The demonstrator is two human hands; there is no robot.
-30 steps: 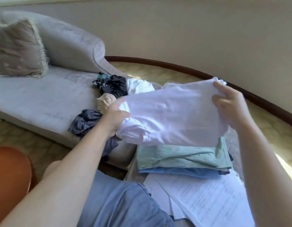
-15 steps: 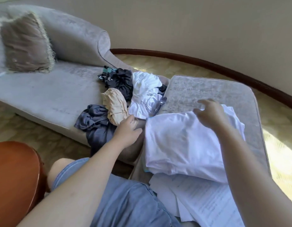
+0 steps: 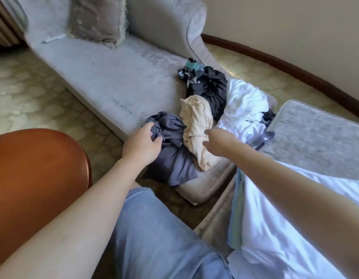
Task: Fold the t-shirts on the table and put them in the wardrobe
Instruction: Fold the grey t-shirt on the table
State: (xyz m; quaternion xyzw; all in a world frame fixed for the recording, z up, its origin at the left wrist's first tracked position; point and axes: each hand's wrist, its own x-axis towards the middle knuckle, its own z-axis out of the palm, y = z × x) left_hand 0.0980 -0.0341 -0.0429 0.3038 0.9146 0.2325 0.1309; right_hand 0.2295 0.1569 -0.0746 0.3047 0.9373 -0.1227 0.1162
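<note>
Left hand [image 3: 141, 147] fingers clamp the soft, limp grey-blue t-shirt [image 3: 172, 163] mid-frame; your right hand [image 3: 219, 139], fingers apart, should find its shoulders

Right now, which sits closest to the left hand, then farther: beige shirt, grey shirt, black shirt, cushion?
1. Grey shirt, gripped by the left hand.
2. Beige shirt, just right of it.
3. Black shirt, behind the beige one.
4. Cushion, far back on the sofa.
</note>
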